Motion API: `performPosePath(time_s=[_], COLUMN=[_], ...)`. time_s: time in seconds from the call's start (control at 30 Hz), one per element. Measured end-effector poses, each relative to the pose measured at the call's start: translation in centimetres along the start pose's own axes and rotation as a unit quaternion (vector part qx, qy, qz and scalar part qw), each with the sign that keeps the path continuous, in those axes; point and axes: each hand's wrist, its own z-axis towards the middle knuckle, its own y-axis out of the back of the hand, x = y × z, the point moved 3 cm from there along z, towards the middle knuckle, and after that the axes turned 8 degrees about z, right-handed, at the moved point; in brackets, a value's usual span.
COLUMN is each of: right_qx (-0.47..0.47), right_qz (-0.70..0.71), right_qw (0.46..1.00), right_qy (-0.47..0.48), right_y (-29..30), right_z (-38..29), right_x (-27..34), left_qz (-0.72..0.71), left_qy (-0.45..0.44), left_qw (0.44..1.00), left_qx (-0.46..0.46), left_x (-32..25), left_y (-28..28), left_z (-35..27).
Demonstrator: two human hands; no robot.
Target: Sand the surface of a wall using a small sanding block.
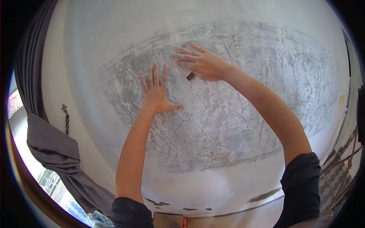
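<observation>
Before me is a white wall (pixel 205 185) with a large grey, cracked, scraped patch (pixel 228 114). My left hand (pixel 156 94) lies against the left part of the patch with its fingers spread, holding nothing. Up and to the right of it, my right hand (pixel 206 62) presses a sheet of sandpaper (pixel 180 67) to the upper part of the patch. A brown corner of the sheet shows below the fingers; the palm and fingers hide the rest.
A grey curtain (pixel 52 142) is gathered beside a window at left, near a metal hook (pixel 64 109) on the wall. Peeled paint (pixel 263 196) marks the lower wall. At the bottom stands a brown board or box (pixel 168 220) beside an orange object (pixel 185 222). A chain (pixel 342 149) hangs at right.
</observation>
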Motion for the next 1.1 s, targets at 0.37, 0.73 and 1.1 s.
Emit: performPosePath(time_s=[0.37, 0.73, 1.1], right_qx=[-0.032, -0.197, -0.219], right_qz=[0.068, 0.035, 0.093], right_qw=[0.997, 0.964, 0.948], right_qy=[-0.004, -0.177, -0.210], right_y=[-0.3, 1.1, -1.9], right_z=[-0.5, -3.2, 11.3], right_x=[-0.1, -6.5, 1.9], left_qz=[-0.009, -0.040, -0.065], left_qy=[-0.006, -0.018, -0.081], left_qw=[1.000, 0.999, 0.995], left_qx=[-0.014, -0.017, -0.005], left_x=[0.0, 0.4, 2.4], left_y=[0.2, 0.5, 1.1], left_z=[-0.1, -0.4, -0.6])
